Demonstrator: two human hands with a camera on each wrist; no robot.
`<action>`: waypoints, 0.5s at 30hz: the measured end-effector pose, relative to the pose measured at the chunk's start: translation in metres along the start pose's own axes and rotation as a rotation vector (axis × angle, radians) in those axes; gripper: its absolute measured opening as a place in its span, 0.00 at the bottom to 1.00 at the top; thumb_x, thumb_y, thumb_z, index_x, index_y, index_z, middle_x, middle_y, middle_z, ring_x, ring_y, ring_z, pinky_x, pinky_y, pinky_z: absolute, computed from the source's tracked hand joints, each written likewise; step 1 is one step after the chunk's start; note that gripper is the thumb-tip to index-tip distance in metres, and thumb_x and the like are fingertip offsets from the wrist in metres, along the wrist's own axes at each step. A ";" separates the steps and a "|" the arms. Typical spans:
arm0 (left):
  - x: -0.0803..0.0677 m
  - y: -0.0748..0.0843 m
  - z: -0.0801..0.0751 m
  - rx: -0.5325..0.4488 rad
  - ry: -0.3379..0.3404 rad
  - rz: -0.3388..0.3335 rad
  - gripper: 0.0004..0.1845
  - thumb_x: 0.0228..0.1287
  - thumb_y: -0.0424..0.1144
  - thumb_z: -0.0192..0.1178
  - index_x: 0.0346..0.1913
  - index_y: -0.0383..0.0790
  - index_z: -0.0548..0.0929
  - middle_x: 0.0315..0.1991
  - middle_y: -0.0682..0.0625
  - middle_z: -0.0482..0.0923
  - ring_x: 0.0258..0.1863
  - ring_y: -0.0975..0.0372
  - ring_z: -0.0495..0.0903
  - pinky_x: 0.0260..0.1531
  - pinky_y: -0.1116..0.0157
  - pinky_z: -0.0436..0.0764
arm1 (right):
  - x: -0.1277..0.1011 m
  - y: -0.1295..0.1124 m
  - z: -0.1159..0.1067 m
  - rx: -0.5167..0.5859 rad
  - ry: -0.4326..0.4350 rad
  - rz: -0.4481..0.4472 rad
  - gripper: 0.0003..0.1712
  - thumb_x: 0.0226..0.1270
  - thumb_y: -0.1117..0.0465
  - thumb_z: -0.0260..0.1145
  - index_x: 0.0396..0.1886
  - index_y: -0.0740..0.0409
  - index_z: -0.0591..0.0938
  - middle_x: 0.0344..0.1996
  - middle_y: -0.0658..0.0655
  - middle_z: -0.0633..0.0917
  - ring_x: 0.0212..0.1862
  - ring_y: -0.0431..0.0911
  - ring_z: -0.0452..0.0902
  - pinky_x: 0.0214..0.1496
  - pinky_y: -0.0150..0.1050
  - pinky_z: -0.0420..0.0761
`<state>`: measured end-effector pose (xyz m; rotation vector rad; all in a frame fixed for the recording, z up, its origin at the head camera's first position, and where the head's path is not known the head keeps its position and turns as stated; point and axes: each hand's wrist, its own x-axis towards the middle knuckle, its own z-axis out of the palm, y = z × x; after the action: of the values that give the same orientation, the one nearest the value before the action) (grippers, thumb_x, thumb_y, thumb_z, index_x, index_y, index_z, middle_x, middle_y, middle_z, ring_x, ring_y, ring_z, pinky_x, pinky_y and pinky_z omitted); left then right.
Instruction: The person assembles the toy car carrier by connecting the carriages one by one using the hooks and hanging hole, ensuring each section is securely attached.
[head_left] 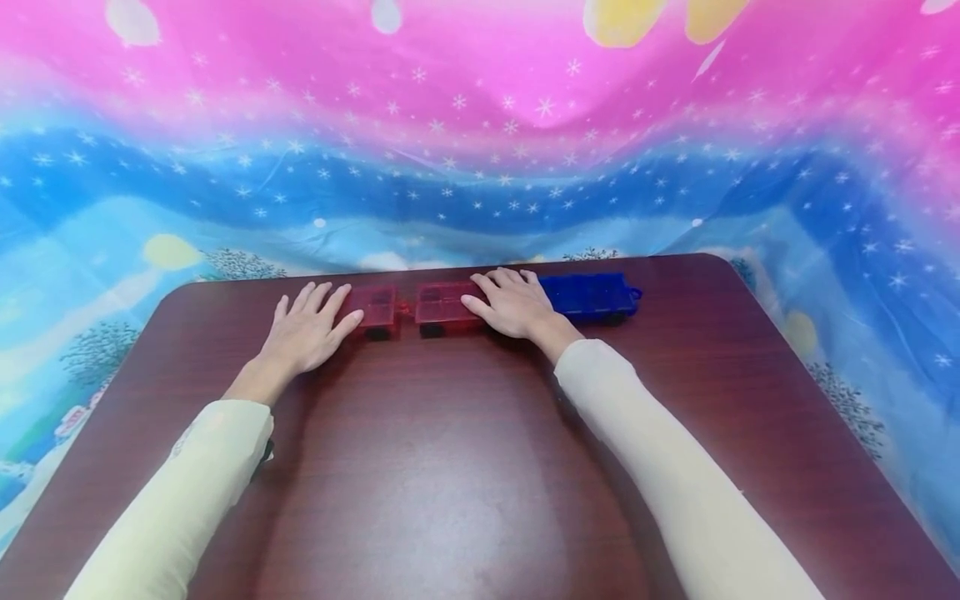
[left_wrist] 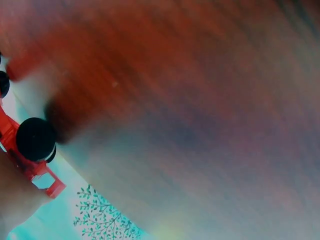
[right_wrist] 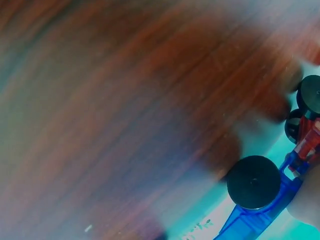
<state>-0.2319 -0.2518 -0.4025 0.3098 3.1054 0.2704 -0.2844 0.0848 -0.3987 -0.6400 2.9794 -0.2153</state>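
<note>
Three see-through toy wagons stand in a row near the table's far edge: a red wagon [head_left: 381, 308] on the left, another red wagon [head_left: 444, 308] in the middle, and a blue wagon [head_left: 592, 296] on the right. My left hand [head_left: 300, 335] rests with fingers spread over the left end of the first wagon. Over the joint between the middle and blue wagons lies my right hand [head_left: 516, 308], fingers extended, hiding that joint in the head view. Black wheels [left_wrist: 36, 139] show under the red wagon in the left wrist view. The right wrist view shows a blue wagon's wheel [right_wrist: 253, 182].
The dark brown table [head_left: 450, 467] has rounded far corners and a glossy surface. Behind and beside it hangs a pink and blue cloth [head_left: 480, 167] with snowflakes and trees. The wagons stand close to this cloth.
</note>
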 end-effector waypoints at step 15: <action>0.002 0.006 -0.014 0.014 -0.039 -0.015 0.44 0.62 0.72 0.35 0.73 0.46 0.55 0.72 0.36 0.51 0.72 0.41 0.45 0.66 0.36 0.39 | 0.000 -0.003 -0.001 -0.003 0.034 -0.037 0.44 0.63 0.24 0.29 0.73 0.39 0.55 0.71 0.52 0.60 0.74 0.50 0.48 0.74 0.56 0.43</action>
<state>-0.2334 -0.2475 -0.3877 0.2890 3.0706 0.2401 -0.2836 0.0825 -0.3970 -0.6985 3.0027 -0.2272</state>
